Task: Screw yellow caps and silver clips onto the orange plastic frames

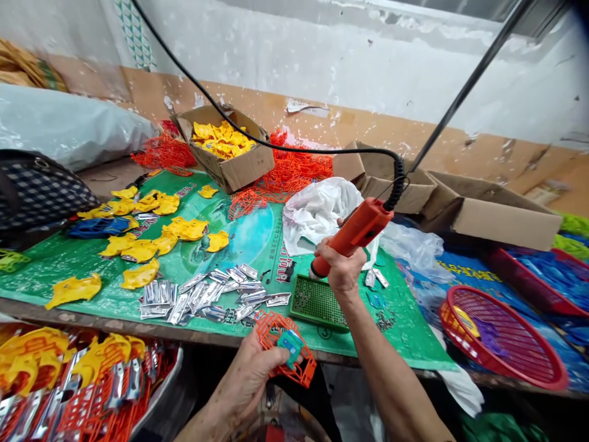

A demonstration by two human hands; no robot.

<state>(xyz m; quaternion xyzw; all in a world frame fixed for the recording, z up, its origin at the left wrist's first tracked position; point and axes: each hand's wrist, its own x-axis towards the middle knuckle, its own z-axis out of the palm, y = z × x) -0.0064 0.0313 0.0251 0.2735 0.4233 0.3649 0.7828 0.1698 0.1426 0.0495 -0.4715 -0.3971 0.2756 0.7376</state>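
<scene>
My left hand [251,368] grips an orange plastic lattice piece [299,371] with a small teal plastic part [289,345] pressed against it under the thumb. Both are held just off the table's front edge. My right hand [343,264] is wrapped round an orange electric screwdriver [354,236], tilted with its tip down to the left. That tip is over the far edge of a green perforated tray [317,328]. From the tool's upper end a black coiled cord [396,184] runs up and away. Left of the tray lies a pile of shiny metal pieces [207,294].
Yellow plastic parts [138,252] are scattered at left. Cardboard boxes [248,166] and orange mesh pieces [294,162] stand along the wall. A red basket [529,362] sits at right. Below left, a full bin [159,399] holds yellow, orange and metal parts. Small screws [385,320] lie right of the tray.
</scene>
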